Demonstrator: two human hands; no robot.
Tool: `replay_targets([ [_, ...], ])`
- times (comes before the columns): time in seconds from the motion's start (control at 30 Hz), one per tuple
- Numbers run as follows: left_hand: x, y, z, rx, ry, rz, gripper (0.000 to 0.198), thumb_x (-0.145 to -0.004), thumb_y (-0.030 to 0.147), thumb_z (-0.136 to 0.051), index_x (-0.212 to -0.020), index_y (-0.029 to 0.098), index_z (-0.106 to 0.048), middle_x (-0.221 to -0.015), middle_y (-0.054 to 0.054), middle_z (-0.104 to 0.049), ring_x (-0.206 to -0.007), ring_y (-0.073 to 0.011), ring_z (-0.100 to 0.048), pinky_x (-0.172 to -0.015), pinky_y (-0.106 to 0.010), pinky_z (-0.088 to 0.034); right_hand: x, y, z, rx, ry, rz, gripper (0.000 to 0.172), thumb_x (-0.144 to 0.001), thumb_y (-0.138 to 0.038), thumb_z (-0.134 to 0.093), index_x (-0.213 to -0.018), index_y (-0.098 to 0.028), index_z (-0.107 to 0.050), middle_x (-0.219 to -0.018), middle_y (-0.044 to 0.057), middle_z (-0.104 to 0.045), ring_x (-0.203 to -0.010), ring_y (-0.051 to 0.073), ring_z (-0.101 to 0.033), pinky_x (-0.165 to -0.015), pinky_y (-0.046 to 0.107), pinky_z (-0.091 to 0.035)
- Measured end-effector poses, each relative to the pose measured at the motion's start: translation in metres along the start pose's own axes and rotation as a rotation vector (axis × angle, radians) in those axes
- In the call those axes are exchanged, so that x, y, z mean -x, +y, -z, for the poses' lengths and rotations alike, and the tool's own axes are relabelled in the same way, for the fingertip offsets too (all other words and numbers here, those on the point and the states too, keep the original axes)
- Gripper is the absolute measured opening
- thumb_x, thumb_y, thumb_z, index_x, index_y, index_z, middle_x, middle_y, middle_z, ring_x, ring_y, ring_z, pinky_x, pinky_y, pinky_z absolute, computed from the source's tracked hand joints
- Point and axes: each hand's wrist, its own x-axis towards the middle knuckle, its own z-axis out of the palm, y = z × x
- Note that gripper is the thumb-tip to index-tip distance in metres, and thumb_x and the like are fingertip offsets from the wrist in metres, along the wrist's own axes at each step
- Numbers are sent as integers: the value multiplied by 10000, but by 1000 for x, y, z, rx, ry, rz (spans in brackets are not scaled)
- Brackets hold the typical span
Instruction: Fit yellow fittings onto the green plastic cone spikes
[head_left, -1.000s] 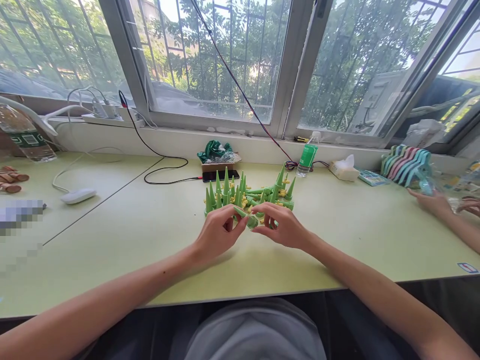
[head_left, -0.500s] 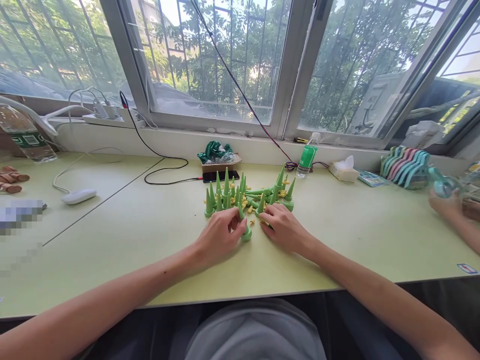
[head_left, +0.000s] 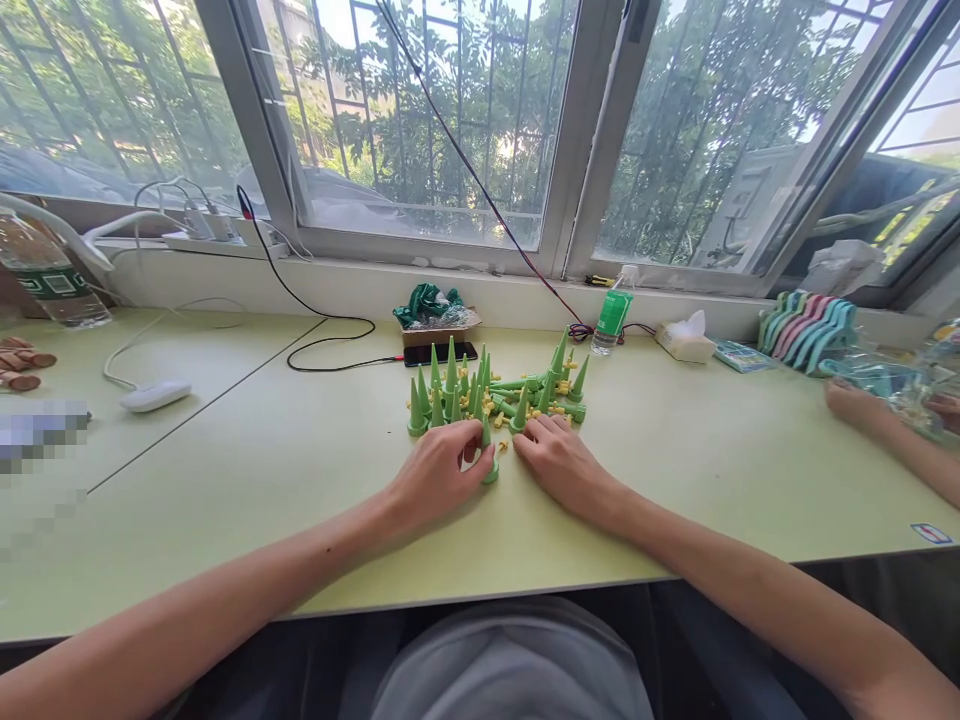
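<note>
My left hand (head_left: 441, 462) is closed around a green cone-shaped piece (head_left: 487, 445), thumb and fingers on its sides; it stands nearly upright, its flared base low at the table. To the right, my right hand (head_left: 562, 460) rests low at the near edge of the pile, fingers bent together and their tips partly hidden; what they hold, if anything, I cannot make out. Just beyond both hands are several upright green cones (head_left: 451, 372), green rods (head_left: 517, 384) and small yellow pieces (head_left: 498, 421). One small yellow-brown bit (head_left: 503, 447) lies between the hands.
Behind the pile are a phone (head_left: 440, 354) with a cable and a small cardboard box (head_left: 441, 334). A water bottle (head_left: 613, 312), a tissue box (head_left: 686, 342) and colored hangers (head_left: 806, 330) stand at right. Another person's hand (head_left: 855, 402) touches clear plastic. A white mouse (head_left: 156, 396) lies left.
The green cone in my left hand has tilted more upright. My right hand has shifted slightly left. At far right, the other person's hand has moved left, with plastic now spread near it.
</note>
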Motion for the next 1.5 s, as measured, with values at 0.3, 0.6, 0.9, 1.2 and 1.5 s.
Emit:
replay_targets([
  [0.3,0,-2,0,12,-13,8,215,-886,262,-540,-697,188,-469,-658,17,-569,-568,-113,-474,-558,-252,-346,-1,-2,4,-21,0,12,130,-970,-121,-535,-903,-170,-635,-950,98,-605,-892,240,-513,-812,353,-442],
  [0.6,-1,-5,-1,-4,-60,4,204,-880,263,-532,-698,194,-471,-670,7,-567,-589,-133,-494,-567,-256,-341,-3,0,0,-148,66,-25,175,-975,-107,-514,-864,-177,-629,-926,84,-605,-871,221,-515,-797,341,-455],
  [0.9,-1,-4,-1,-14,-108,47,237,-888,281,-529,-680,194,-454,-661,11,-541,-585,-136,-468,-566,-262,-321,-3,27,17,-696,573,-313,104,-995,-270,-493,-929,-224,-559,-866,39,-623,-817,182,-600,-772,315,-502],
  [1.2,-4,-2,0,78,-109,100,295,-914,328,-522,-669,188,-438,-649,16,-540,-582,-128,-451,-575,-261,-330,-2,20,12,-799,524,-336,112,-984,-313,-502,-936,-220,-539,-833,23,-658,-777,164,-636,-738,280,-517],
  [1.5,-5,-5,0,254,-97,231,375,-957,421,-447,-659,198,-408,-548,41,-439,-508,-112,-378,-499,-250,-288,-2,12,9,-844,458,-222,55,-973,-235,-520,-933,-212,-552,-813,8,-659,-725,140,-619,-709,251,-496],
])
